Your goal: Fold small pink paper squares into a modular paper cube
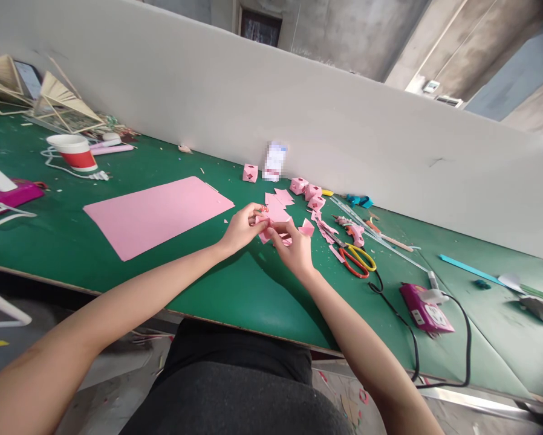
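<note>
Both my hands meet over the middle of the green table. My left hand [245, 228] pinches a small piece of folded pink paper [263, 221] from the left. From the right, the fingers of my right hand [293, 244] close on the same piece, which they partly hide. Square pink paper pieces [276, 209] lie just behind and under my fingers. Several finished-looking pink paper cubes with diamond-shaped holes, one of them a separate cube [250, 173], stand near the partition. A large pink sheet [158, 214] lies flat to the left.
Scissors [355, 261] with red and yellow handles, pink scraps and a pink glue gun [354, 232] lie at the right. Beyond are a magenta power strip [425, 308] and its black cable. A paper cup [74, 152] stands at left. A grey partition [199, 103] runs behind.
</note>
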`<state>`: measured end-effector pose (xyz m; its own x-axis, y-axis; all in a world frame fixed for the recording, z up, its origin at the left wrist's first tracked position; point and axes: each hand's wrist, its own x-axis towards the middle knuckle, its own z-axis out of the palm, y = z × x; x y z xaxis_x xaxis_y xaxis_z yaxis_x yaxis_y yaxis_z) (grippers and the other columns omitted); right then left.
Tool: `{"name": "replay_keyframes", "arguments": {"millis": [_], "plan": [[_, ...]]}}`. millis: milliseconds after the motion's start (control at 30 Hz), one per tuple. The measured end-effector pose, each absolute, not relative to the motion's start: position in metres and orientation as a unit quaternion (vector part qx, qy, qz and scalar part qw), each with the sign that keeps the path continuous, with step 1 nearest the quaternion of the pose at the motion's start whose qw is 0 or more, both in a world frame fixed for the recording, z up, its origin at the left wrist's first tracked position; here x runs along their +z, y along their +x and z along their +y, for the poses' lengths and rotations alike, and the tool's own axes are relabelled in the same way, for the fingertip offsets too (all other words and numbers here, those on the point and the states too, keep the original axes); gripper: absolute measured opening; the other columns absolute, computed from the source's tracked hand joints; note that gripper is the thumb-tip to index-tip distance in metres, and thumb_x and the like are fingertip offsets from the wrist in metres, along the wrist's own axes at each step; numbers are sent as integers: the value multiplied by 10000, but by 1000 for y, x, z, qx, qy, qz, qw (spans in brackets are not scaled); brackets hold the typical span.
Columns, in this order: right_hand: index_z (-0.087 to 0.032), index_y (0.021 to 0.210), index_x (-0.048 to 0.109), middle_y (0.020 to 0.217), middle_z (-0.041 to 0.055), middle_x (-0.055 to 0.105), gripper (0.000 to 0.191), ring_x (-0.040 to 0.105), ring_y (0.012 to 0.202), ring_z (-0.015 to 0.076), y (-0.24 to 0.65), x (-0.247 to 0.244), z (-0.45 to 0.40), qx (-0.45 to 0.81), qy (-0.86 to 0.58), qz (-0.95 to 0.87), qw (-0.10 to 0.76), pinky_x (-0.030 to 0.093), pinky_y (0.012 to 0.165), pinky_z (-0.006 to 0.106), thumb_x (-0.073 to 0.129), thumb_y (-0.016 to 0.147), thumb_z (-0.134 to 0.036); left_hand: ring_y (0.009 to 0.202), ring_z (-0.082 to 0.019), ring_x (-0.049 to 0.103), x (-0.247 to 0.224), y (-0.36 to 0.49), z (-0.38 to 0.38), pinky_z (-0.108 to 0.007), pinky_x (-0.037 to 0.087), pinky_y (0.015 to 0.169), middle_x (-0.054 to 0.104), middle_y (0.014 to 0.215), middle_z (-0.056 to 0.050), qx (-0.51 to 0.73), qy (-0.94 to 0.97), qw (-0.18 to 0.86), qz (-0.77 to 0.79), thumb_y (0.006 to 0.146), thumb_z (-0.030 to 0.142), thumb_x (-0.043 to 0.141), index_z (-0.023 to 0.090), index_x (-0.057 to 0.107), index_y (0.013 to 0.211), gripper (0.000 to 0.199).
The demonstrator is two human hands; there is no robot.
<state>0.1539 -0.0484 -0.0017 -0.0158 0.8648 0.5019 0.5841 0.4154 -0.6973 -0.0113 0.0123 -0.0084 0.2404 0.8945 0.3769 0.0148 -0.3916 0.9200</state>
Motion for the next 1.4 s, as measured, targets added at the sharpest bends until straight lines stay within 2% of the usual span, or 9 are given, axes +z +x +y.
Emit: {"name": "replay_keyframes", "arguments": {"millis": [133,300,400,500,700,867,1000,1167,1400], "plan": [[-237,916,734,892,36,770,418,723,801,209,153,3,-48,207,-518,-672,488,585,680,316,484,973,-567,910,-215,721,-10,-12,17,-314,568,755,702,1040,-99,510,659,420,358,816,293,718,167,608,1116,343],[-228,896,664,918,36,750,307,722,836,206,154,-1,-42,292,-497,-627,524,591,677,308,716,820,-521,949,-217,721,-6,-12,13,-310,565,771,727,981,-74,511,678,414,327,795,248,720,178,602,1111,345],[-227,903,613,887,36,739,351,725,828,204,155,-4,-39,315,-504,-611,523,596,672,310,756,773,-520,934,-215,729,-4,-12,10,-298,566,733,742,956,-59,505,687,423,306,798,230,705,186,603,1112,333],[-220,897,622,867,47,744,358,723,784,202,156,-3,-38,331,-502,-612,514,599,657,318,753,768,-527,828,-205,737,-4,-12,9,-299,570,693,754,916,-50,498,683,438,307,789,237,719,187,610,1116,349],[-219,883,637,841,42,741,233,709,733,189,159,-5,-37,277,-513,-617,528,572,587,293,691,818,-436,732,-193,720,0,-14,7,-290,557,647,747,821,-34,490,674,453,317,824,332,718,187,621,1131,353],[-237,926,645,831,29,744,183,699,685,183,160,-6,-39,187,-541,-634,520,575,627,315,659,849,-401,823,-208,734,1,-12,4,-307,577,704,762,943,-78,489,685,445,305,816,319,725,184,604,1127,360],[-244,870,629,887,41,748,184,710,742,196,155,-4,-42,140,-536,-643,529,589,692,338,626,881,-427,863,-199,730,-2,-9,4,-302,588,722,746,1033,-86,497,684,443,298,762,239,752,191,555,1171,456],[-241,802,586,807,18,726,182,704,711,191,149,-7,-42,200,-538,-624,530,595,685,340,649,837,-409,803,-195,730,-5,-6,4,-323,616,678,738,954,-66,496,642,493,314,808,243,689,185,546,1114,343],[-234,746,576,744,9,708,192,680,671,180,151,-10,-39,246,-556,-598,522,584,660,319,647,797,-405,771,-192,739,-8,-8,6,-345,616,725,757,948,-68,499,676,431,329,841,256,674,188,556,1125,315]]}}
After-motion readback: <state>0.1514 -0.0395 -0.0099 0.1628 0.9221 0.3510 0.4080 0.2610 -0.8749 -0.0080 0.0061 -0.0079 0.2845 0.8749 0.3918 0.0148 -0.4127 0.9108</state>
